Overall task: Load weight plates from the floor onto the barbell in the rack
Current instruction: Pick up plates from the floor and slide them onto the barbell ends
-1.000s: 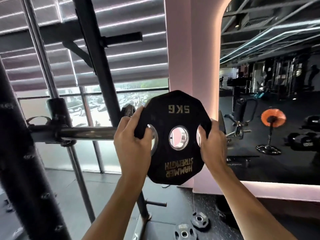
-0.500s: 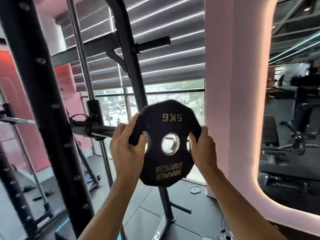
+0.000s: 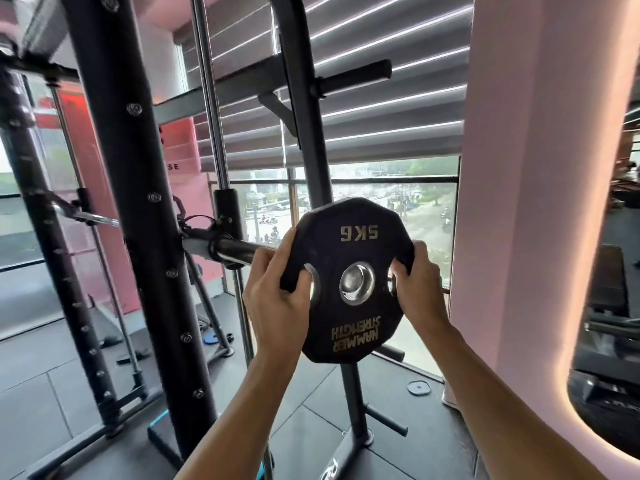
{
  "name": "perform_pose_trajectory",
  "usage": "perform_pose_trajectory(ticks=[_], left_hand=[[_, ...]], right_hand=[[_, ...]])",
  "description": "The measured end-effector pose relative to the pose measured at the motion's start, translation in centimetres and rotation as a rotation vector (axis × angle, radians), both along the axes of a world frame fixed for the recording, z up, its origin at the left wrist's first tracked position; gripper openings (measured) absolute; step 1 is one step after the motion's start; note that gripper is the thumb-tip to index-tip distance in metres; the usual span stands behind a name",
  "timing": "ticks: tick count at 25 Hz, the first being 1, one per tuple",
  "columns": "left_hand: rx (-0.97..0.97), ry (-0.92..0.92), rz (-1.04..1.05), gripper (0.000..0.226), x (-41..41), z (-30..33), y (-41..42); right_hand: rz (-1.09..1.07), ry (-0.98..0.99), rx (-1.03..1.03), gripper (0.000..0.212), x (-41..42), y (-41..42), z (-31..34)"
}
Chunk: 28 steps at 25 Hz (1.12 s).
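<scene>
I have the weight plate [image 3: 349, 278] up in front of me at the height of the barbell [image 3: 239, 250], held off the floor with both hands. My left hand [image 3: 277, 299] grips its left edge, thumb hooked into the grip hole on that side; my right hand [image 3: 417, 289] grips the right edge the same way, fingers curled through the other hole. Holding it by both sides keeps the plate upright and lets me steer its steel-lined centre hole toward the bare end of the bar, which pokes out from the rack [image 3: 138, 202] and disappears behind my left hand. The plate is not yet on the sleeve; I judge the next step is lining hole and bar end up squarely, since a tilted plate would likely bind. Another small plate [image 3: 419, 388] lies on the floor [image 3: 304, 431] by the window.
</scene>
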<state>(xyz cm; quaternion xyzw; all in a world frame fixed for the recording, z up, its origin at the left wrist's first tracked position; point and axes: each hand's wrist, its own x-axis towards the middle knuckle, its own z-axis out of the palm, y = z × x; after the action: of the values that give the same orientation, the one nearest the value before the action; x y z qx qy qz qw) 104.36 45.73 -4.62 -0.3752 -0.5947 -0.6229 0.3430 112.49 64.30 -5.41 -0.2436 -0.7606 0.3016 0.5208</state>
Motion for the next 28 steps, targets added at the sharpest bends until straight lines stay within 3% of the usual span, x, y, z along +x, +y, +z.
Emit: perform_pose_trajectory(ticks=[8,18,20,22,24,28], left_hand=[[-0.012,0.124,0.107,0.055,-0.3,-0.6,0.6],[-0.005,0.119,0.224,0.056,-2.3,-0.7,0.3],[-0.022,0.108,0.232,0.057,-3.7,-0.5,-0.1],[-0.046,0.114,0.278,0.056,-5.4,-0.3,-0.4],[-0.067,0.122,0.336,0.055,-7.1,0.0,-0.6],[-0.076,0.127,0.389,0.052,-10.6,-0.1,-1.3]], right_hand=[[0.112,0.069,-0.077,0.019,-3.1,1.1,-0.7],[0.266,0.046,-0.107,0.022,-6.7,0.5,0.3],[0.379,0.08,-0.308,0.013,-8.5,0.8,0.4],[0.512,0.132,-0.567,0.026,-10.3,0.9,0.6],[0.617,0.206,-0.7,0.038,-12.2,1.1,0.5],[0.661,0.176,-0.775,0.052,-15.3,-0.3,0.9]])
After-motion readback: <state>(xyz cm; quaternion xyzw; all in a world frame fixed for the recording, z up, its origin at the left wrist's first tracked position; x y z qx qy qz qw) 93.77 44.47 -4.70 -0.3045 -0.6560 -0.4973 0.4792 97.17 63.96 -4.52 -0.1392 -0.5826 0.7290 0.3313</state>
